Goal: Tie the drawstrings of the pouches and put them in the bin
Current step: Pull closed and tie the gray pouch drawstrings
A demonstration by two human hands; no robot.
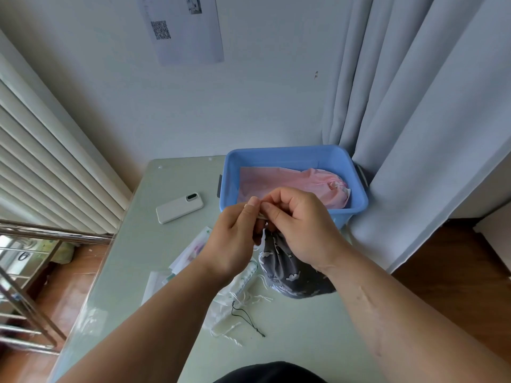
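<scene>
A grey pouch (287,269) with white cloud prints stands on the table below my hands, its top gathered. My left hand (235,239) and my right hand (298,222) meet just above it, and each pinches the pouch's white drawstring (261,216) between thumb and fingers. The blue bin (293,156) sits behind my hands at the table's far right, with a tied pink pouch (304,183) lying inside. Several pale pouches (237,288) with loose white strings lie flat on the table under my left wrist; my arm hides part of them.
A white phone (179,208) lies on the pale green table (143,244) to the left of the bin. A black cord (246,317) rests among the white strings. A grey curtain (414,106) hangs right of the bin. Metal rails and wooden floor lie left.
</scene>
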